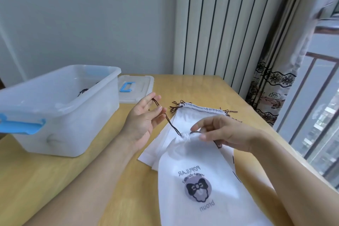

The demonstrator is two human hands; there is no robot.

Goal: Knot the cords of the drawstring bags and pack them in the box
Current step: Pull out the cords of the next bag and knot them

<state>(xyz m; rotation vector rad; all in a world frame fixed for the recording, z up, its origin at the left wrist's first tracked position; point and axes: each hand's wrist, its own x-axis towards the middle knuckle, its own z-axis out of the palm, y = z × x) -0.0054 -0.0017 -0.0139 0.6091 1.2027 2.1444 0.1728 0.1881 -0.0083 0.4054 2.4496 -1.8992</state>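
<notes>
A white drawstring bag (198,170) with a round printed logo lies on the wooden table, its mouth gathered tight. My left hand (143,121) pinches the bag's dark cord (169,121) and holds it taut up and to the left. My right hand (222,132) pinches the gathered neck and the cord on the other side. Beneath lies a stack of more white bags (198,113) with dark cords at their far ends. The translucent box (60,108) with blue latches stands at the left; a dark cord shows inside it.
The box's lid (136,88) with a blue handle lies flat behind the box. The wooden table (55,180) runs to a wall with a striped panel (229,24). A patterned curtain (271,90) and a window with railing are at the right.
</notes>
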